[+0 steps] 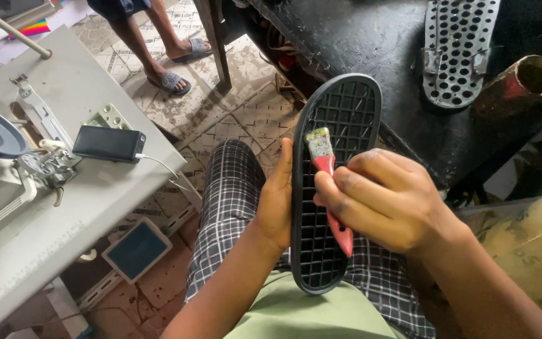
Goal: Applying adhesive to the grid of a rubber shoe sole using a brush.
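A black rubber shoe sole (346, 107) with a grid pattern stands upright over my lap, its gridded side facing me. My left hand (275, 201) grips its left edge from behind, fingers hidden. My right hand (384, 198) is closed around the red handle of a small paintbrush (325, 164), whose pale, glue-caked bristles rest on the upper part of the sole's grid.
A dark, stained workbench (371, 44) carries a perforated grey sole (456, 50) and an open can (528, 78) at the right. At the left stands a grey sewing-machine table (83, 207) with a black phone (109, 144) on a cable. Another person's sandalled feet (170, 80) rest on the tiled floor.
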